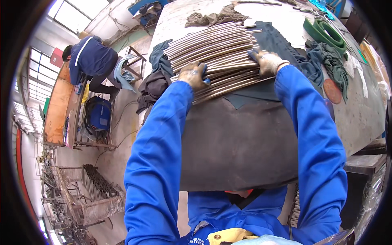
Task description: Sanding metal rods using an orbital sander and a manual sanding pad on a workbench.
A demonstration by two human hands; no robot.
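Observation:
A broad pile of shiny metal rods (212, 45) lies crosswise on the table in front of me. My left hand (194, 76), in a stained work glove with dark fingertips, closes around the left ends of several rods at the near side. Gloved the same way, my right hand (266, 63) grips the right ends of these rods. The gripped rods sit slightly above others that lie lower and nearer to me. Dark cloths (271, 43) are spread under and beside the pile. A black mat (241, 143) hangs over the table's near edge.
A green belt coil (324, 34) and a reddish-brown disc (332, 90) lie on the table (359, 118) at right. Brown rags (216, 17) are at the back. On the left, another person (94, 59) bends by a wooden bench (58, 106) with a blue machine (99, 114) below.

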